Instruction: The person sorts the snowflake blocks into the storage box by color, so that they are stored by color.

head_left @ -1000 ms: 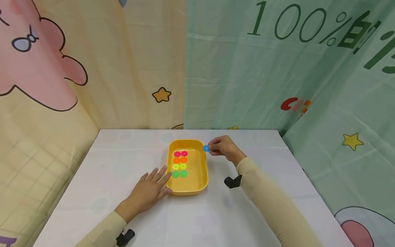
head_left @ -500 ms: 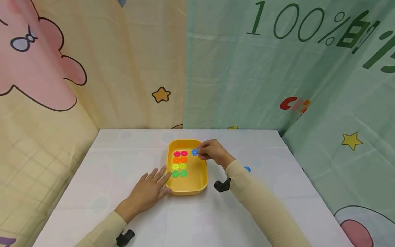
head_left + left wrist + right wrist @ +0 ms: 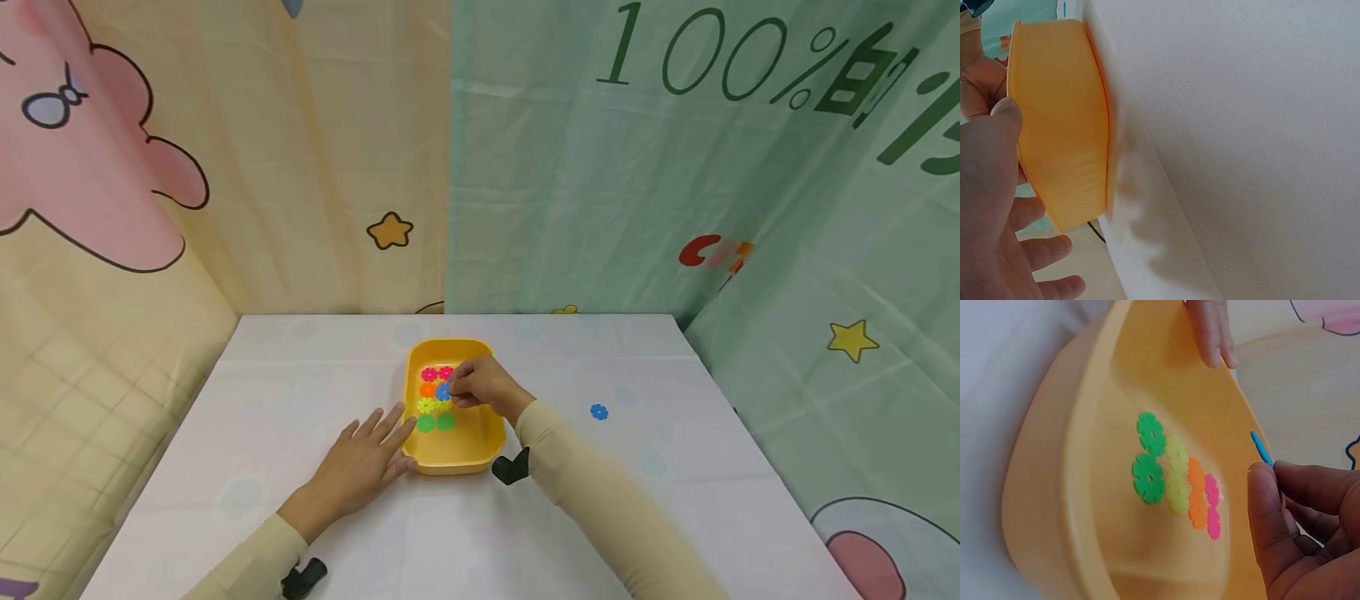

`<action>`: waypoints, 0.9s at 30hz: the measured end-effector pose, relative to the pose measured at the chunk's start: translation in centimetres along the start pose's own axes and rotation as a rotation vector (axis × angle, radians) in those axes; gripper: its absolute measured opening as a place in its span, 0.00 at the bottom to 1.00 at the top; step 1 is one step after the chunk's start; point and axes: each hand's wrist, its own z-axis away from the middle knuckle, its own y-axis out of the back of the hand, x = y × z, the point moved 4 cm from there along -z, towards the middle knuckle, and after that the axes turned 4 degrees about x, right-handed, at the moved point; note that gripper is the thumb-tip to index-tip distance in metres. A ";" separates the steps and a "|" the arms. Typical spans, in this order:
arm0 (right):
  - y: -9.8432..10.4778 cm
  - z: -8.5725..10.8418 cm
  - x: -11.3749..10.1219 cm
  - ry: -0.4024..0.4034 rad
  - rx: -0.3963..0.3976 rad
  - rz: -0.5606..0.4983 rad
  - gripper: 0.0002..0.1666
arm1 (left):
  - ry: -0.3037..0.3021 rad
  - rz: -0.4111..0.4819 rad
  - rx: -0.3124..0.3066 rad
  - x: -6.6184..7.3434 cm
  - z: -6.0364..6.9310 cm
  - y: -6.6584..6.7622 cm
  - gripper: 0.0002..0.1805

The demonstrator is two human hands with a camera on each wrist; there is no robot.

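A yellow tray (image 3: 472, 450) stands on the table, and inside it lie flower-shaped plastic discs in pairs: pink discs (image 3: 1212, 490), orange discs (image 3: 1197, 509), yellow discs (image 3: 1177, 497) and green discs (image 3: 1149, 478). Above the tray my right hand (image 3: 483, 385) pinches a blue notched disc (image 3: 1261, 449) between thumb and forefinger; the right wrist view shows it edge-on, clear of the tray floor. My left hand (image 3: 363, 462) rests on the tray's left rim with fingers spread and straight. In the left wrist view its thumb (image 3: 1007, 115) touches the tray wall.
Another blue disc (image 3: 598, 412) lies on the white table (image 3: 645, 492) to the right of the tray. Printed curtains (image 3: 562, 208) stand behind the table and along both sides.
My right hand has carried the blue disc leftward from beside the tray's right rim to over the discs inside. The other blue disc has come into view. My left hand has stayed put.
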 end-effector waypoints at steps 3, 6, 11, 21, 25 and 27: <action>-0.8 0.0 0.2 -0.016 0.009 0.027 0.03 | 0.000 -0.002 0.002 0.0 0.0 0.0 0.36; -1.4 -0.1 0.4 -0.029 0.023 0.050 0.03 | 0.000 -0.004 0.001 0.0 0.1 0.1 0.36; -2.5 -0.1 0.8 -0.057 0.025 0.082 0.02 | -0.002 -0.007 0.000 0.0 0.1 0.1 0.36; -4.5 0.9 1.4 -0.074 -0.008 0.215 0.03 | -0.005 0.002 -0.008 0.1 0.0 -0.1 0.37; -5.2 0.9 1.9 -0.070 -0.011 0.287 0.03 | 0.000 0.002 -0.009 0.0 0.1 -0.1 0.37; -5.5 0.9 2.1 -0.066 -0.006 0.320 0.03 | 0.000 -0.001 -0.006 -0.1 0.1 -0.1 0.37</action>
